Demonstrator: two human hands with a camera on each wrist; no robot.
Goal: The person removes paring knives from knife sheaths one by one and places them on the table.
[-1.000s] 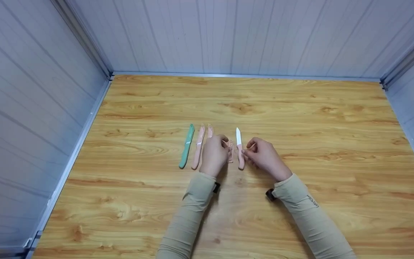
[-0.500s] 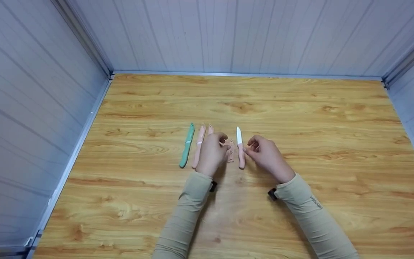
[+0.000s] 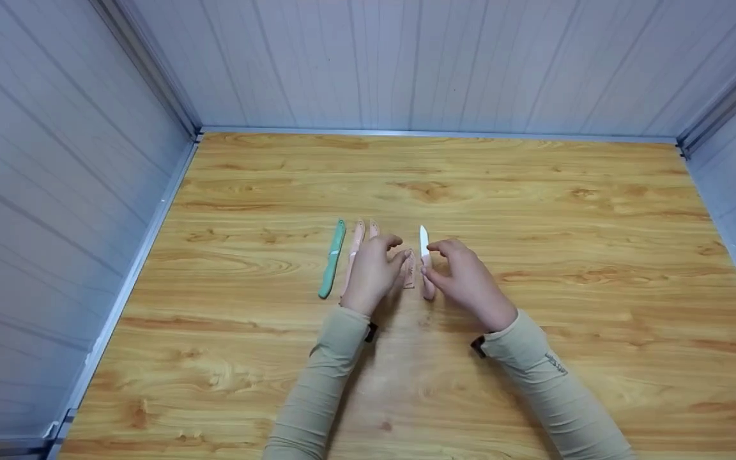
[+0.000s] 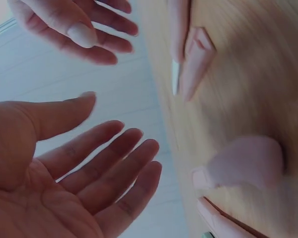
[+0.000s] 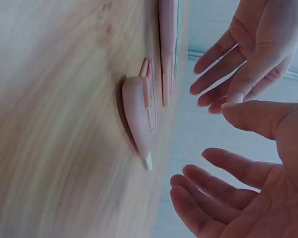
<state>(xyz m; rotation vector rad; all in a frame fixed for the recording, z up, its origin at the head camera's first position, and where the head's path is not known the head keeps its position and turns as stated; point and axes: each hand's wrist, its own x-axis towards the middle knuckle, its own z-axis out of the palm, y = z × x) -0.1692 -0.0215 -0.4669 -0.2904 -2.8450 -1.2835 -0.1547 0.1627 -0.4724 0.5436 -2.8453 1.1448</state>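
Observation:
My left hand (image 3: 373,275) hovers over the sheathed pink knives, fingers spread and holding nothing in the left wrist view. My right hand (image 3: 470,281) is beside and above an unsheathed knife with a white blade (image 3: 424,240) and pink handle (image 5: 134,111). Its thumb and fingers are apart with nothing between them in the right wrist view. An unattached pink sheath (image 3: 409,271) lies between the hands, just left of the bare knife. Farther left are two sheathed pink knives, one (image 3: 358,233) beside the other (image 3: 374,227), both partly hidden by my left hand, and a sheathed green knife (image 3: 333,259).
The knives lie roughly side by side on a wood-grain table (image 3: 553,211). Pale panel walls (image 3: 381,64) rise at the back and on both sides. Beige sleeves cover both forearms, with a dark device at each wrist.
The fingers of both hands have opened out from a more curled pose. My left hand has shifted slightly left, and my right hand has moved a little left over the bare knife's handle.

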